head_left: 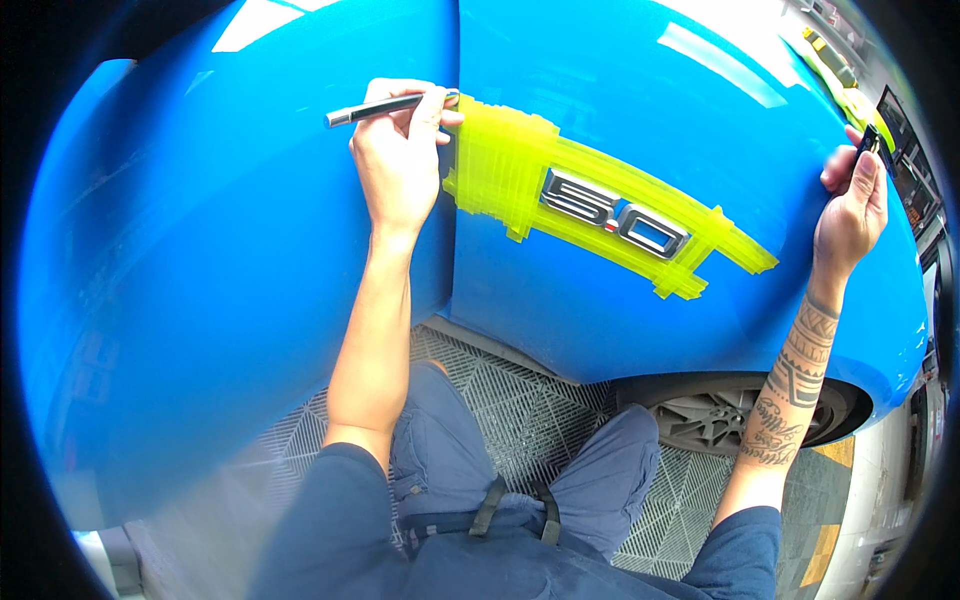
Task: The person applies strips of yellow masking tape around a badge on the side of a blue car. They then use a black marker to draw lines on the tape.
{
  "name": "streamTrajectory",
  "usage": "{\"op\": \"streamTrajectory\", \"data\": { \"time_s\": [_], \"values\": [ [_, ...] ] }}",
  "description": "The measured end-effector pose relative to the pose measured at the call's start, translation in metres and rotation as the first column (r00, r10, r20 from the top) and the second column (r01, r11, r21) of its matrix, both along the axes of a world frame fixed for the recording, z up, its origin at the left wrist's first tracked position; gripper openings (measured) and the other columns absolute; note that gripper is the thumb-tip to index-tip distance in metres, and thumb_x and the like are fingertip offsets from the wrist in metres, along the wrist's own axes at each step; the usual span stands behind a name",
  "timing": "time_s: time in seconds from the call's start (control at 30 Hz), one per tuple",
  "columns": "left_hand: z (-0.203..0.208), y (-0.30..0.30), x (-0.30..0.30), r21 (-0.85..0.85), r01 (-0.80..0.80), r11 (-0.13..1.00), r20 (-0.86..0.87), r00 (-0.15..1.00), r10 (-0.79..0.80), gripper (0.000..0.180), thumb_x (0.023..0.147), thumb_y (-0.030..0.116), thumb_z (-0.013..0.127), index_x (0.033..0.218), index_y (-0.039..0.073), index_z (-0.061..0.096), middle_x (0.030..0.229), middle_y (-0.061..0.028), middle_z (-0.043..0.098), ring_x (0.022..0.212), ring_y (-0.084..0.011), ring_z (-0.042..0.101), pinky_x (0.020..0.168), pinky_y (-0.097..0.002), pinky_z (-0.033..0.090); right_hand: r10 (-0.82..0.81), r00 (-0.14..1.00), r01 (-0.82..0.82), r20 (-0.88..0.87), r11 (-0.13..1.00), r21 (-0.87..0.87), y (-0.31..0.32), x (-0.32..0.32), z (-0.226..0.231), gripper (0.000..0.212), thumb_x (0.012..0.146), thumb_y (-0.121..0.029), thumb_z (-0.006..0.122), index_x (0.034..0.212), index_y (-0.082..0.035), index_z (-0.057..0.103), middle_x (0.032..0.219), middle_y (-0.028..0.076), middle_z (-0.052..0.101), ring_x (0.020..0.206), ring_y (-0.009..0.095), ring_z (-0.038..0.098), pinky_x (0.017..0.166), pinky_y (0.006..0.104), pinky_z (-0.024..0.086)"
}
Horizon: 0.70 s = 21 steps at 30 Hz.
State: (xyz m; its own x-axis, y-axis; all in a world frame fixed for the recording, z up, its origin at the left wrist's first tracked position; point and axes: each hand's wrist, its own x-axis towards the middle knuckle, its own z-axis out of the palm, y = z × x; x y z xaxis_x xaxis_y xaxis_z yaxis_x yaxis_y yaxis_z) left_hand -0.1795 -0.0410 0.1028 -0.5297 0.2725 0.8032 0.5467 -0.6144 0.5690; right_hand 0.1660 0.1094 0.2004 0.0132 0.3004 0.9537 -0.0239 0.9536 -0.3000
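My left hand (pixel 392 165) is closed around a slim black pen-like tool (pixel 372 109) with a silver end. The tool's other end meets the left edge of the yellow-green masking tape (pixel 500 150), beside the dark gap between two blue car panels. The tape frames a chrome and black badge (pixel 612 215) on the panel. Out to the right, my right hand (pixel 852 205) pinches a small dark object (pixel 868 142) near the panel's far edge. Its kind does not show clearly.
The blue car panel (pixel 560 300) curves across the view, with another blue panel (pixel 250 250) at left. Below right is a wheel (pixel 710 415). Grey slatted floor tiles (pixel 520 410) lie under my legs. A yellow-green cloth-like thing (pixel 850 95) rests at the upper right.
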Motion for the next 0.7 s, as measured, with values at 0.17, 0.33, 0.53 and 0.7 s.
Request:
{"op": "streamTrajectory", "data": {
  "time_s": [0.17,0.33,0.53,0.7],
  "values": [
    [-0.015,-0.004,0.003,-0.021,0.026,0.999,0.047,0.999,-0.025,0.012,0.094,0.010,0.060,0.096,-0.001,0.057,0.089,-0.0135,0.069,0.075,-0.0157,0.068,0.060,-0.0230,0.051,-0.009,1.000,0.009,0.003,1.000,0.017,0.000,0.001,0.001,0.037,0.103,-0.028,0.045,0.114,0.004,0.060,0.076,0.000,0.054,0.066,0.007,0.049,0.060,0.0192,0.039],
    [-0.005,0.000,0.000,0.023,0.013,1.000,0.009,1.000,-0.013,0.010,0.093,0.009,0.061,0.095,-0.001,0.058,0.085,-0.0107,0.069,0.073,-0.0145,0.069,0.059,-0.0230,0.052,-0.031,1.000,0.031,-0.005,0.999,0.012,-0.002,0.000,0.002,0.037,0.103,-0.028,0.045,0.114,0.004,0.060,0.076,0.001,0.054,0.066,0.007,0.049,0.061,0.0192,0.039],
    [-0.020,-0.005,0.002,-0.024,0.023,0.999,0.065,0.998,-0.021,0.010,0.092,0.009,0.062,0.095,0.000,0.058,0.085,-0.0109,0.069,0.073,-0.0144,0.069,0.059,-0.0228,0.052,-0.008,1.000,0.008,-0.009,1.000,0.002,0.000,-0.002,-0.001,0.037,0.103,-0.027,0.045,0.114,0.005,0.060,0.076,0.001,0.054,0.067,0.007,0.049,0.061,0.0192,0.039],
    [-0.017,-0.005,-0.002,0.001,0.007,1.000,0.033,0.999,-0.007,0.010,0.092,0.009,0.062,0.094,0.000,0.058,0.085,-0.0109,0.069,0.072,-0.0142,0.068,0.058,-0.0230,0.052,-0.004,1.000,0.004,-0.016,1.000,0.002,0.001,-0.007,-0.004,0.037,0.103,-0.027,0.045,0.114,0.005,0.060,0.075,0.001,0.054,0.067,0.008,0.048,0.061,0.0192,0.039]
  ]
}}
